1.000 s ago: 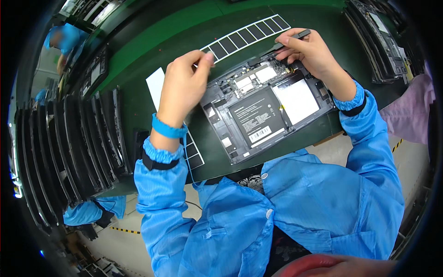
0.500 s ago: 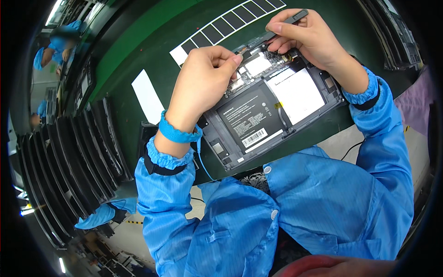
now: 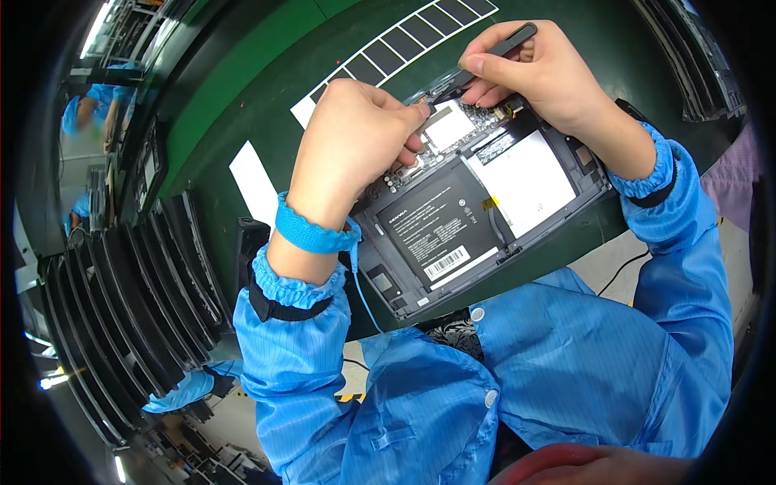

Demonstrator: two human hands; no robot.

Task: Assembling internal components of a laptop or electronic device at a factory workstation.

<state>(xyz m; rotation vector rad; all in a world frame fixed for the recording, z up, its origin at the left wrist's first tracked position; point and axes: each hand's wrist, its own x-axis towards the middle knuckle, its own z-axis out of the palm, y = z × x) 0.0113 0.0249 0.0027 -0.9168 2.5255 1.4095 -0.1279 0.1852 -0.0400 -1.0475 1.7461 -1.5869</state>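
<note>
An opened tablet-like device (image 3: 388,273) lies tilted on the green table in front of me. Its inside shows a black battery (image 3: 436,218), a white panel (image 3: 529,182) and a circuit board (image 3: 419,166) along the far side. In my right hand (image 3: 543,77) is a pair of black tweezers (image 3: 505,44), its tips down at the board's far edge. Over the board's left part, my left hand (image 3: 356,137) has thumb and fingers pinched close to the tweezer tips; whatever is between them is hidden. A blue wrist strap (image 3: 311,230) with a cord circles my left wrist.
Beyond the device lies a white sheet with a row of black rectangles (image 3: 400,44). A white strip (image 3: 255,182) rests to the left. Several dark panels (image 3: 137,299) stand in a rack at far left, with more at upper right. Another person (image 3: 93,109) works at upper left.
The tweezers' tips have moved left along the board's far edge, toward my left fingers. My left hand has shifted slightly right. The whole view has moved a little.
</note>
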